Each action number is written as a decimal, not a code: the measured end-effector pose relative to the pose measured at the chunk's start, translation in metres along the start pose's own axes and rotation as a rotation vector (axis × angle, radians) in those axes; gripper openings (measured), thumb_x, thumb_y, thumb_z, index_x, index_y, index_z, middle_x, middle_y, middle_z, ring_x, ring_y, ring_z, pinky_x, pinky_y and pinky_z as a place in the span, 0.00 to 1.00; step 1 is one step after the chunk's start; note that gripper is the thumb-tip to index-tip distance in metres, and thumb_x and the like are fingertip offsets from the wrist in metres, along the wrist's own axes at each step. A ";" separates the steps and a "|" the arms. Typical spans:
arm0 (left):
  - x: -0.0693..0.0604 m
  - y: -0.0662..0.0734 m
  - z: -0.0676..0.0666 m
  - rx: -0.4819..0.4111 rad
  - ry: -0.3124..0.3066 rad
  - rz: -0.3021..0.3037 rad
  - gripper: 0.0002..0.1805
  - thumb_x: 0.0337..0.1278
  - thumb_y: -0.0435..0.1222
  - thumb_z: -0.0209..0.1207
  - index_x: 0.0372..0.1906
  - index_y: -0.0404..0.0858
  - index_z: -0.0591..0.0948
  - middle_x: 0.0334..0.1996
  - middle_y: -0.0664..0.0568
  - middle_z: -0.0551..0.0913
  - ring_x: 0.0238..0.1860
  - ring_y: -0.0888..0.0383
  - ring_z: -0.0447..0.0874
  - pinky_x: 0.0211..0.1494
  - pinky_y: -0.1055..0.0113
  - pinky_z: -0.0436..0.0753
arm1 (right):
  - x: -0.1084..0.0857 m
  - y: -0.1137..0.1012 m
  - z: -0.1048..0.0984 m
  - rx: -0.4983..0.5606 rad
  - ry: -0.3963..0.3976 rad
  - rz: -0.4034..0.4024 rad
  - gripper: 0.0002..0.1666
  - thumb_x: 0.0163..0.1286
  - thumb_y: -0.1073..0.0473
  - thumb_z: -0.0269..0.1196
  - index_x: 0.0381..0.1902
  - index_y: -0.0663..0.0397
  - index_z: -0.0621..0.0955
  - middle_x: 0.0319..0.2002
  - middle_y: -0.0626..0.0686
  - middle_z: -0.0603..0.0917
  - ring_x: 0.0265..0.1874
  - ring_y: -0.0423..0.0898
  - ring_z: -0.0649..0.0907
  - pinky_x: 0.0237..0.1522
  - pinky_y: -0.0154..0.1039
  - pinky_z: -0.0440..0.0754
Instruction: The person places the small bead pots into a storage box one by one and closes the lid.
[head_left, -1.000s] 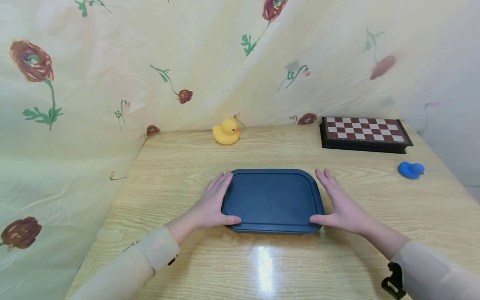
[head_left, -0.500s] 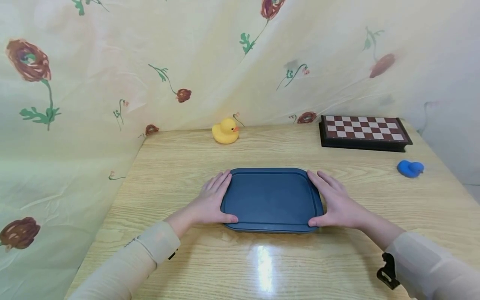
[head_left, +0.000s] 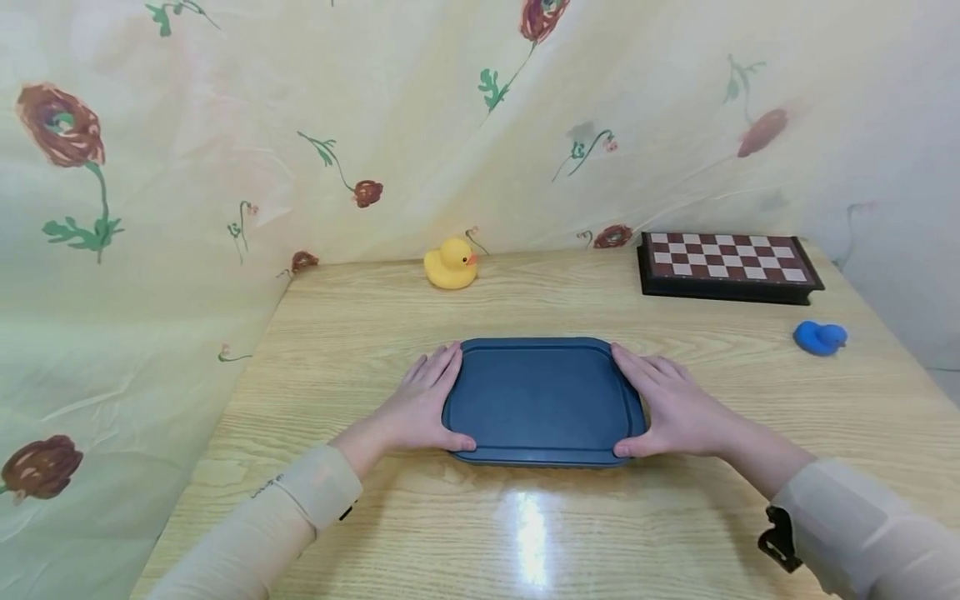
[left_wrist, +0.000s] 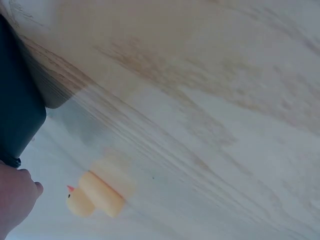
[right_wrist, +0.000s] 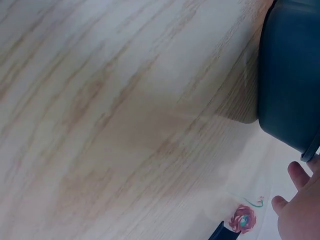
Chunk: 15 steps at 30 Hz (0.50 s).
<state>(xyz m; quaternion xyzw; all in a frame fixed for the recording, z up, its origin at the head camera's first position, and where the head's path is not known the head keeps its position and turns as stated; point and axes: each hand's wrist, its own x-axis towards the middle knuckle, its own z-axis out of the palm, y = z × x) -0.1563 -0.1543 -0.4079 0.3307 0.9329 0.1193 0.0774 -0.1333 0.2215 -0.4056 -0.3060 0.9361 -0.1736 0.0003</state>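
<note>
A dark blue rectangular lidded box [head_left: 547, 400] with rounded corners sits on the table between both hands. My left hand [head_left: 420, 404] grips its left end, the thumb at the near corner and the fingers at the far one. Across from it, my right hand [head_left: 671, 408] holds the right end in the same way. The deep side of the box [left_wrist: 17, 85] shows in the left wrist view, and again in the right wrist view, where some fingers [right_wrist: 298, 175] stand off the rim. Whatever is inside the box is hidden.
A yellow rubber duck [head_left: 451, 264] stands at the back of the wood-grain table [head_left: 337, 308]. To the back right lie a folded chessboard case [head_left: 731, 267] and a small blue duck [head_left: 821, 337]. Flowered cloth [head_left: 187, 167] hangs behind the table.
My right hand has moved left, from just beside the box onto its right end, thumb and fingers now at the corners. The left hand and the box have hardly moved.
</note>
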 end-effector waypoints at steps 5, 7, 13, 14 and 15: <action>-0.003 0.000 0.002 -0.021 -0.003 -0.019 0.68 0.38 0.69 0.59 0.73 0.33 0.38 0.74 0.45 0.35 0.73 0.48 0.32 0.71 0.52 0.38 | 0.000 0.000 0.003 0.054 0.007 0.000 0.73 0.43 0.30 0.69 0.74 0.60 0.46 0.70 0.63 0.57 0.62 0.63 0.61 0.55 0.65 0.55; -0.003 0.000 0.002 -0.043 -0.001 -0.021 0.68 0.39 0.69 0.58 0.73 0.34 0.38 0.74 0.46 0.35 0.73 0.48 0.32 0.71 0.52 0.38 | -0.001 0.002 0.004 0.133 0.014 0.003 0.72 0.45 0.34 0.71 0.74 0.60 0.46 0.70 0.64 0.55 0.63 0.65 0.60 0.55 0.66 0.55; -0.002 -0.006 0.004 -0.151 0.028 0.004 0.67 0.41 0.75 0.49 0.74 0.35 0.36 0.74 0.45 0.35 0.72 0.46 0.33 0.70 0.47 0.42 | -0.003 0.014 -0.003 0.291 0.058 0.024 0.66 0.51 0.47 0.73 0.74 0.59 0.44 0.70 0.67 0.52 0.65 0.70 0.56 0.56 0.70 0.54; -0.001 -0.008 0.004 -0.169 0.037 0.005 0.66 0.41 0.76 0.47 0.74 0.36 0.36 0.74 0.45 0.35 0.72 0.46 0.34 0.69 0.46 0.43 | -0.003 0.017 -0.005 0.284 0.071 0.024 0.65 0.51 0.48 0.72 0.74 0.59 0.44 0.70 0.68 0.52 0.65 0.70 0.56 0.56 0.69 0.55; 0.000 -0.011 0.004 -0.191 0.049 0.005 0.66 0.41 0.76 0.45 0.74 0.37 0.36 0.74 0.45 0.36 0.72 0.46 0.35 0.69 0.45 0.43 | -0.002 0.021 -0.008 0.281 0.080 0.026 0.64 0.52 0.49 0.72 0.74 0.59 0.45 0.70 0.68 0.52 0.65 0.70 0.56 0.57 0.69 0.55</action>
